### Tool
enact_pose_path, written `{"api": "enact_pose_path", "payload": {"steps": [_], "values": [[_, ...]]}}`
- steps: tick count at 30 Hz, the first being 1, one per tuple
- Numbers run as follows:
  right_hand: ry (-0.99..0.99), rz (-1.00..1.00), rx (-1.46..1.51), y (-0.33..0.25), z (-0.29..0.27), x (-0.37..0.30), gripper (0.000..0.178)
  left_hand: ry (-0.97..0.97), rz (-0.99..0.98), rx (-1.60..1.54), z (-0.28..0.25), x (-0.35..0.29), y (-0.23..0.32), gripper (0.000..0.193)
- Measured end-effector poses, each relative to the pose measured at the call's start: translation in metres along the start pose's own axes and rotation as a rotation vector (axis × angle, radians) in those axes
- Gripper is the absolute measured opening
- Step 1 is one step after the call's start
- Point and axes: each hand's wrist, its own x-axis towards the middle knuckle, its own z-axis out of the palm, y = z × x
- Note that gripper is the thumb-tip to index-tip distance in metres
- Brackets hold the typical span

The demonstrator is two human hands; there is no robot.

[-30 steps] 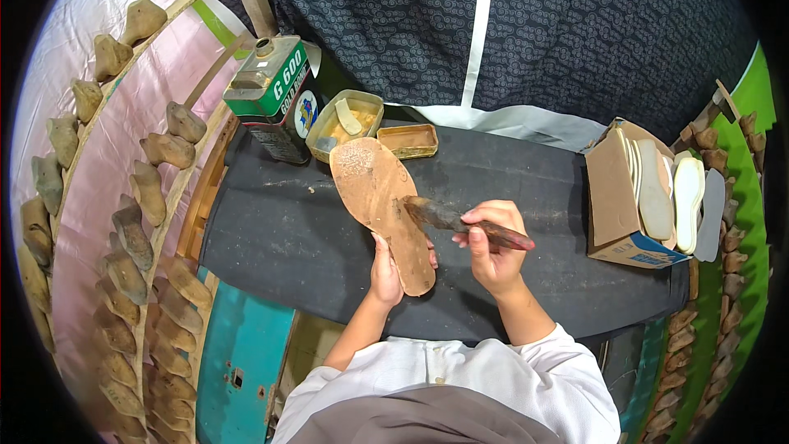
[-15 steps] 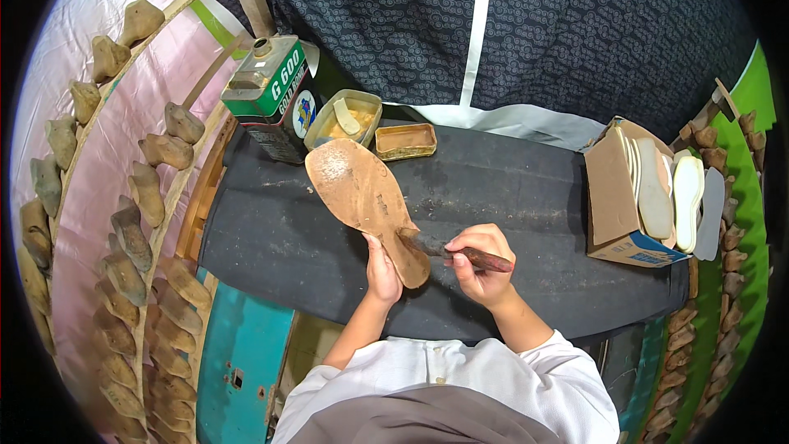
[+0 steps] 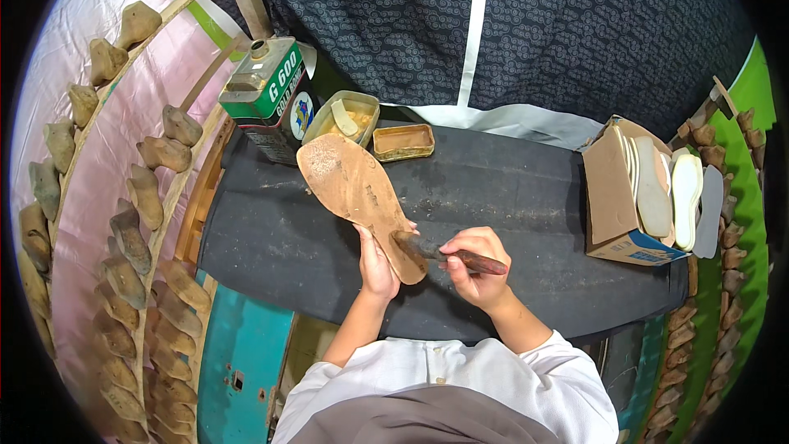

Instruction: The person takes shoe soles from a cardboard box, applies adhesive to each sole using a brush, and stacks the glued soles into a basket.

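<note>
We hold the tan sole (image 3: 355,193) by its heel end over the dark bench (image 3: 509,197), left hand (image 3: 376,263) fingers closed on it. Our right hand (image 3: 478,267) grips a brush (image 3: 444,252) whose tip touches the heel; the upper sole already looks coated, we judge, the heel unfinished.

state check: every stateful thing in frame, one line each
Sole: held at heel by left hand, off the bench.
Brush: in right hand, bristles on sole.
Glue can: capped, upright.
Tray: open, yellow glue inside.
Box: open, insoles upright.
</note>
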Motion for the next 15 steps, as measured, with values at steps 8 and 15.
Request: {"api": "enact_pose_path", "payload": {"steps": [8, 15], "values": [[-0.092, 0.068, 0.128, 0.0, -0.005, 0.007, 0.013, 0.09, -0.012, -0.058, 0.001, 0.001, 0.002, 0.059], [0.151, 0.016, 0.316, 0.006, -0.008, 0.006, 0.014, 0.135, -0.077, -0.134, 0.014, -0.003, 0.01, 0.061]]}}
